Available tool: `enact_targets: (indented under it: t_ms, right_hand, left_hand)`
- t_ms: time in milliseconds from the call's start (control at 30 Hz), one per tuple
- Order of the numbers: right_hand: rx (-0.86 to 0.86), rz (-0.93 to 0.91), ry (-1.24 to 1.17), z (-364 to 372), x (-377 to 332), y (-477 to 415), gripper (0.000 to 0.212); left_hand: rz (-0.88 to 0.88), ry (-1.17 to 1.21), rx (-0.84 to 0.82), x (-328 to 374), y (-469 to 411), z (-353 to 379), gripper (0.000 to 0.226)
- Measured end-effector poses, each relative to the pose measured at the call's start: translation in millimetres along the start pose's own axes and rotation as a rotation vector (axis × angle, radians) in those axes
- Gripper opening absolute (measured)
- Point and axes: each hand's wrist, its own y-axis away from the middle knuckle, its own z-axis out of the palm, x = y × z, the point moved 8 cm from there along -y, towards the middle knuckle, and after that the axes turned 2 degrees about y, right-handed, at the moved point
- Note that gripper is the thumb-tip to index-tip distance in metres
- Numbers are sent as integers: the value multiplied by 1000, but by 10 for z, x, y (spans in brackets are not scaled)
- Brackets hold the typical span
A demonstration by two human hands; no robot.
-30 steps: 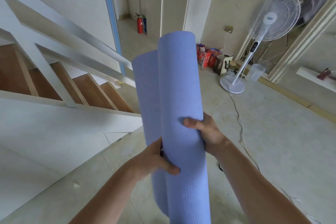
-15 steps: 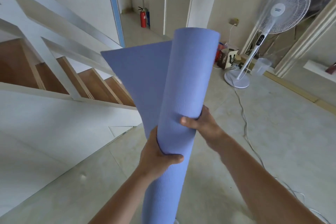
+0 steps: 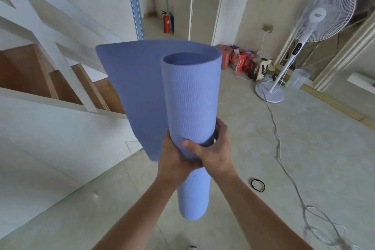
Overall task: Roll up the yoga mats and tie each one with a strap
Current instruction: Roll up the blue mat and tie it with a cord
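A blue yoga mat (image 3: 190, 95) stands upright in the air in front of me, rolled into a tube with a wavy ribbed outside. Its loose outer flap (image 3: 140, 91) fans out to the left of the roll. My left hand (image 3: 174, 156) grips the roll from the left, fingers curled behind it. My right hand (image 3: 213, 152) grips it from the right, thumb across the front, just above the left hand. A black elastic strap loop (image 3: 258, 184) lies on the floor to the right of my right forearm.
A white stair railing (image 3: 50, 32) and wooden steps (image 3: 85, 85) are on the left. A standing fan (image 3: 300, 46) is at the right, its white cable (image 3: 284, 158) trailing across the tiled floor. Bags and boxes (image 3: 245, 63) sit by the far wall; a fire extinguisher (image 3: 166, 22) stands behind.
The roll has loosened: the outer flap has swung wide to the left. Both hands have come together lower on the roll. The strap on the floor has come into sight.
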Motion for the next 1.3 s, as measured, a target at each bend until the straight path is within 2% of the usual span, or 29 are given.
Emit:
enact_targets:
  t_ms: [33, 100, 200, 267, 333, 367, 467, 500, 567, 633, 700, 733, 800, 900, 1033, 1067, 1167, 1233, 1300]
  right_hand:
    - [-62, -7, 2, -26, 9, -31, 100]
    - [-238, -30, 50, -126, -45, -127, 101]
    - [-528, -96, -7, -212, -243, -211, 120]
    - [-635, -139, -108, -198, -425, -167, 108]
    - [-587, -135, -133, -197, -461, -165, 99]
    - [-499, -125, -129, -206, -410, -185, 99]
    - [-67, -83, 13, -261, -211, -180, 102]
    - [48, -72, 40, -247, -173, -117, 101]
    - [142, -47, 40, -170, -104, 10, 98]
    - [61, -21, 26, -107, -12, 61, 96]
    - [-109, -33, 23, -140, 25, 0, 99]
    - [-183, -52, 24, -208, -22, -51, 103]
    - [-371, -148, -19, -303, -202, -164, 105]
    - [-601, -231, -115, -267, -488, -198, 93]
    - [-577, -177, -180, -94, -339, -266, 101]
    - [-498, -160, -166, -84, -241, -283, 105]
    - [-168, -135, -94, -127, -58, -299, 106]
    - [-101, -141, -57, -32, -8, -221, 105]
    - [-144, -103, -82, 12, 72, -194, 108]
  left_hand:
    - [-49, 90, 21, -72, -18, -30, 81]
    - [-109, 67, -43, -246, -31, -74, 102]
    - [-137, 127, -234, -310, -89, -35, 112]
    - [-156, 197, -352, -254, -139, 2, 117]
    - [-163, 195, -445, -222, -144, 36, 118]
    - [-177, 172, -432, -221, -137, 29, 116]
    - [-115, 54, -135, -111, -108, -73, 117]
    - [-51, 54, -142, 12, -45, 13, 117]
    - [3, 100, -176, 174, 24, 187, 103]
    - [32, 124, -50, 157, 10, 89, 103]
    - [-5, 176, 54, 55, -104, -75, 109]
    - [-36, 137, 32, 7, -133, -128, 111]
    - [-84, 166, -115, -74, -149, -145, 113]
    - [-77, 265, -271, 22, -205, -141, 113]
    - [-86, 302, -430, -4, -230, -105, 105]
    - [-79, 283, -400, -34, -234, -123, 107]
    - [14, 248, -174, 49, -271, -140, 108]
    - [25, 375, -90, 72, -291, -65, 101]
    - [36, 433, -2, 70, -280, -110, 96]
